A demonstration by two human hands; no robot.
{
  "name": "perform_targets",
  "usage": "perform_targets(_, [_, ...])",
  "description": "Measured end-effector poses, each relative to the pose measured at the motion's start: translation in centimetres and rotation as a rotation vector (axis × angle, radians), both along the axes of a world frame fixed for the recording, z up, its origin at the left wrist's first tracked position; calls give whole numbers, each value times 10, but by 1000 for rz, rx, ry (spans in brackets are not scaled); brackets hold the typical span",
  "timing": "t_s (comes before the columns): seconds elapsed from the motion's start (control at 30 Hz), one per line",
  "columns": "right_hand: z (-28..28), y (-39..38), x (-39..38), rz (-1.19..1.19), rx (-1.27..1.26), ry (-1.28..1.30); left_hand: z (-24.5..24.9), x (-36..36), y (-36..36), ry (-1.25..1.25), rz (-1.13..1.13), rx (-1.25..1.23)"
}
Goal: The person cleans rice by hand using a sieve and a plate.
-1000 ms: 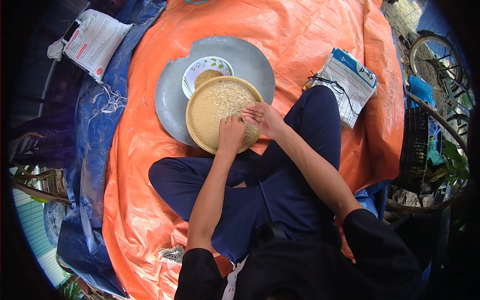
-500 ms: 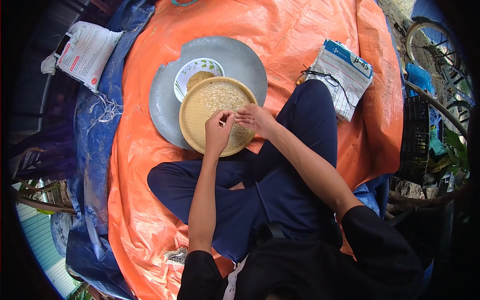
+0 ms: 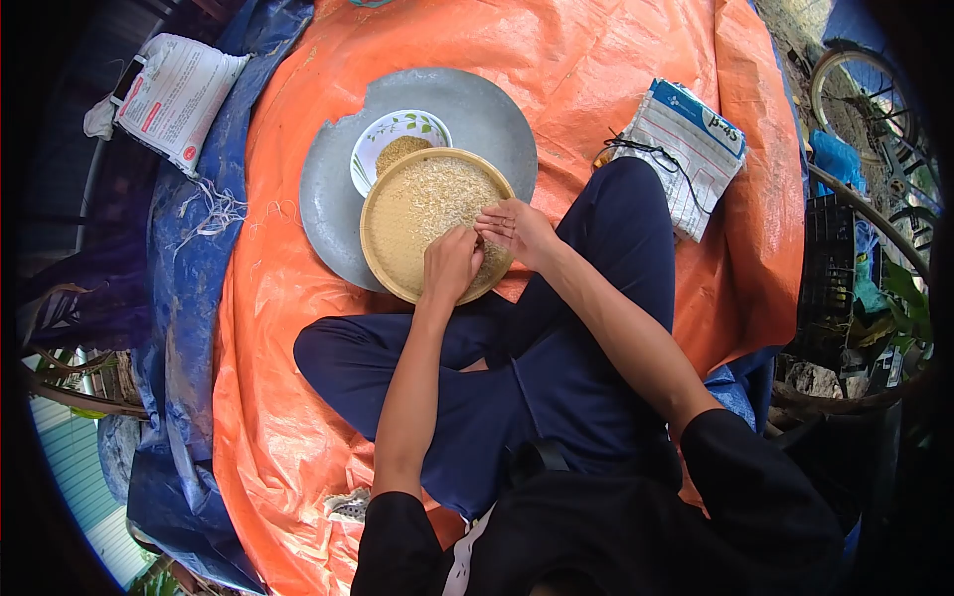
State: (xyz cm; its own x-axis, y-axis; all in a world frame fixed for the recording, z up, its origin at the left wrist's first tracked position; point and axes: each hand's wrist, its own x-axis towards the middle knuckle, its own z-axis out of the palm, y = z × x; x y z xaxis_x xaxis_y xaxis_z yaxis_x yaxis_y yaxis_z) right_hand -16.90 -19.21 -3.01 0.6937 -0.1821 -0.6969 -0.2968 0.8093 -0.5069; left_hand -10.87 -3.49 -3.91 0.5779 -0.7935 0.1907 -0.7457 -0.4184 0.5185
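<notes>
A round woven tray (image 3: 397,260) holds pale grain spread over its upper and right part. My left hand (image 3: 453,262) is over the tray's lower right, its fingers curled together; what they hold, if anything, is too small to name. Close beside it, my right hand (image 3: 519,232) is turned partly palm up, fingers extended and slightly cupped, near the left fingertips. Behind the tray, a white bowl with green leaf patterns (image 3: 370,149) holds a mound of brown grain (image 3: 401,151). Bowl and tray overlap a round grey metal sheet (image 3: 487,104).
An orange tarp (image 3: 586,50) lies beneath everything, with a blue tarp (image 3: 184,328) along the left. A folded white sack with black cord (image 3: 676,149) lies right of my raised knee. Another printed sack (image 3: 179,99) is at upper left. A bicycle wheel (image 3: 817,94) stands far right.
My left hand has moved right and slightly down, closer to the right palm, and its fingers point more toward it. The whole view has shifted slightly.
</notes>
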Motion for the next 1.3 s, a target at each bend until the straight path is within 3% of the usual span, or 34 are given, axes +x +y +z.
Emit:
perform_targets(0.7, [2,-1,-1,1,-20,-7,-9,-4,-7,-199,-87,183])
perform_targets(0.9, [0,-1,1,-26,-20,-12,-5,-8,-12,-359,-145,293])
perform_targets(1.1, [-1,-3,1,-37,-19,-19,-8,-10,-14,-384,-156,241])
perform_targets(1.3, [0,-4,0,-57,-3,-38,-4,-5,-9,-206,-39,195])
